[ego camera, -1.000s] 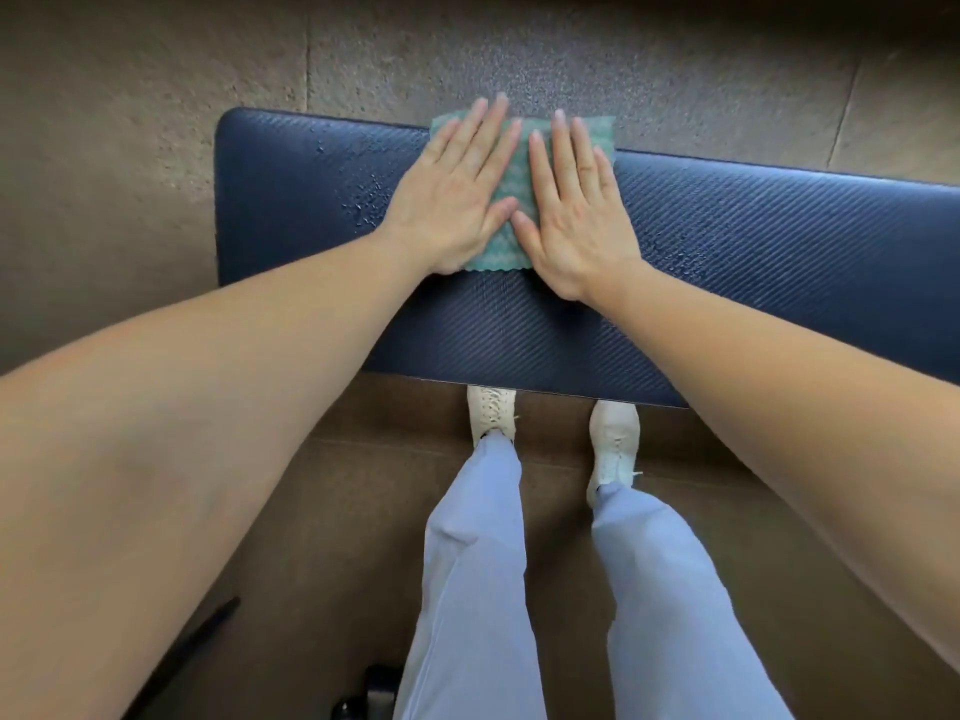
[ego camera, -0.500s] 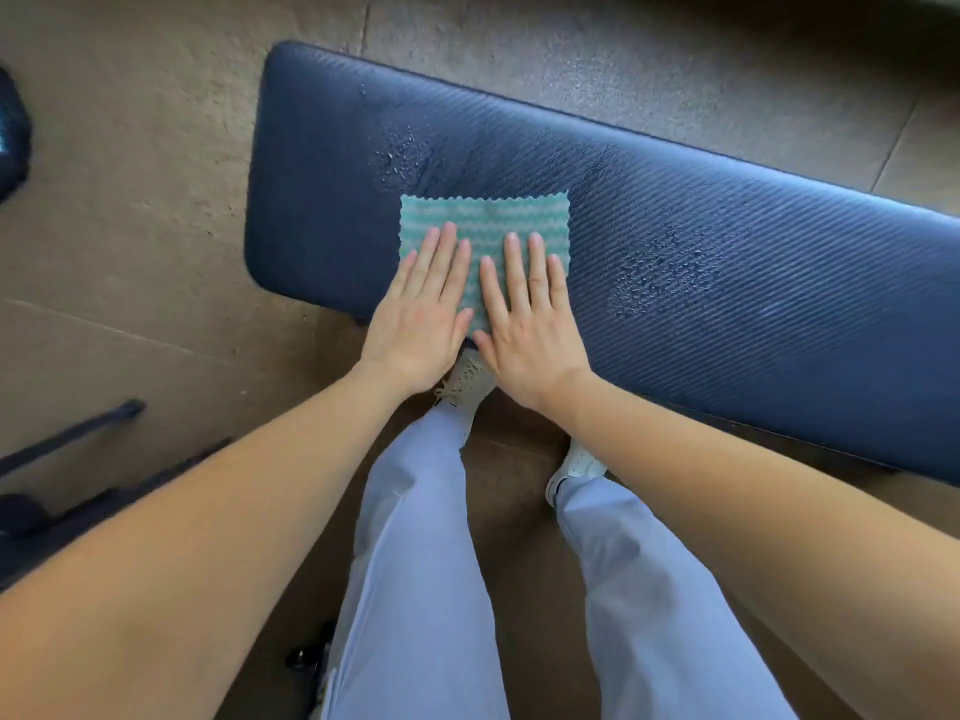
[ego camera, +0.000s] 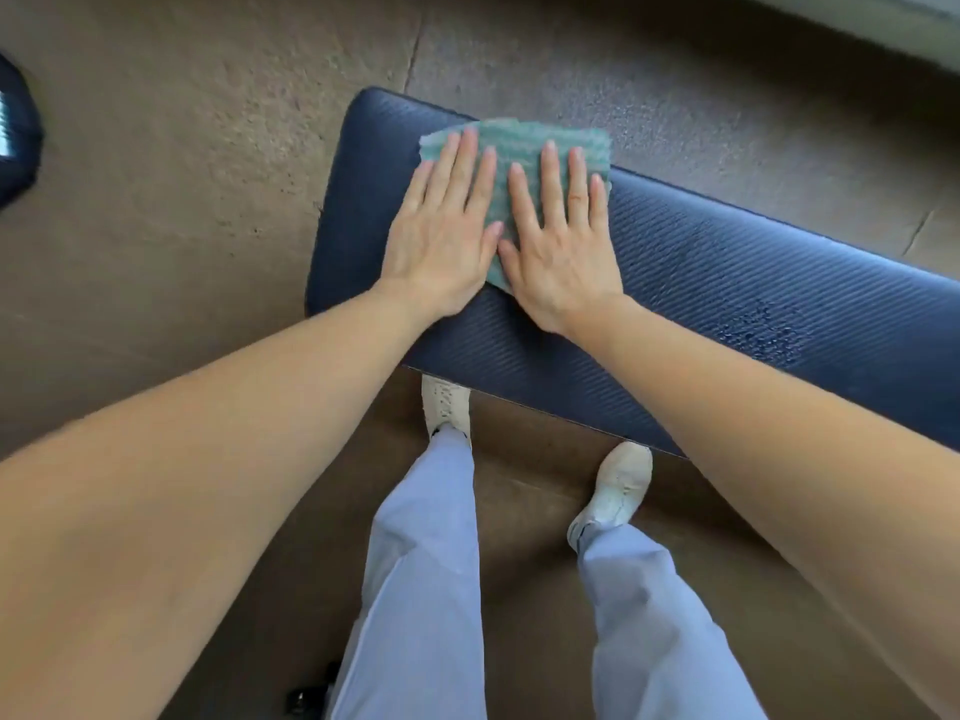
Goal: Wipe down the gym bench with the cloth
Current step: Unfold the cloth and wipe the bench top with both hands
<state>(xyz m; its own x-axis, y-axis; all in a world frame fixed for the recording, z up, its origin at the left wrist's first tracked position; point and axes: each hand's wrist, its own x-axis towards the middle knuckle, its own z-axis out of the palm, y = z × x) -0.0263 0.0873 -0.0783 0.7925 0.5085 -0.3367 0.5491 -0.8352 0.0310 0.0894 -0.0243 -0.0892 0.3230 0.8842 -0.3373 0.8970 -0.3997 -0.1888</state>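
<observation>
A dark blue padded gym bench runs from the centre off the right edge. A green wavy-patterned cloth lies at the bench's far edge near its left end, slightly overhanging. My left hand and my right hand lie flat side by side on the cloth, fingers stretched out and pressing it onto the pad. Most of the cloth is hidden under them. A patch of water droplets shows on the pad to the right.
Brown rubber floor surrounds the bench. My feet in white shoes stand at the bench's near side, one partly under it. A dark object sits at the left edge, and a small black item lies on the floor near my legs.
Both hands have pushed the cloth from the bench's near edge across to its far edge. The droplet patch that lay above the cloth is now covered or gone.
</observation>
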